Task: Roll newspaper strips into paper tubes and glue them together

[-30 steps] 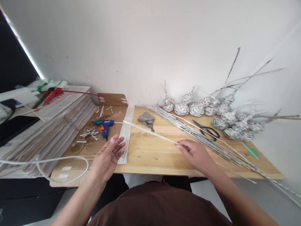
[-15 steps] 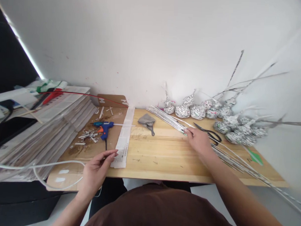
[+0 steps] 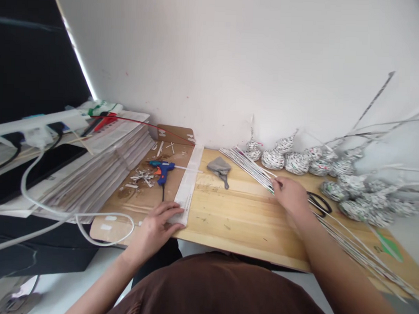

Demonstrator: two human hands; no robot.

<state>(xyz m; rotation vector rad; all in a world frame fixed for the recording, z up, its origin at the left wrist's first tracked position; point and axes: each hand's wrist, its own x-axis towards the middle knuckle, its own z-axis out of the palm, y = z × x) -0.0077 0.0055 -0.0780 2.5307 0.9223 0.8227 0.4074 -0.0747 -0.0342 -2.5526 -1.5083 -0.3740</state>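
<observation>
My left hand (image 3: 161, 226) rests at the near end of a newspaper strip (image 3: 191, 179), its fingers and thumb apart over the paper. Thin rolled paper sticks (image 3: 250, 169) lie diagonally across the wooden table, and my right hand (image 3: 290, 194) closes its fingers on them near the middle. Black-handled scissors (image 3: 319, 204) lie just right of that hand, their blades hidden behind it. A blue glue gun (image 3: 164, 171) sits on the brown cardboard, left of the strip. A grey cloth-like piece (image 3: 219, 167) lies between the strip and the sticks.
Several woven paper gourd shapes (image 3: 297, 163) line the wall at the right, long sticks poking out. A tall newspaper stack (image 3: 109, 158) stands left, with a power strip (image 3: 35, 123) and dark phone on it. A white cable (image 3: 103, 242) loops over the cardboard's near edge.
The view has turned left, so things appear further right. My left hand has moved onto the strip's near end and its fingers have spread. My right hand stays at the sticks.
</observation>
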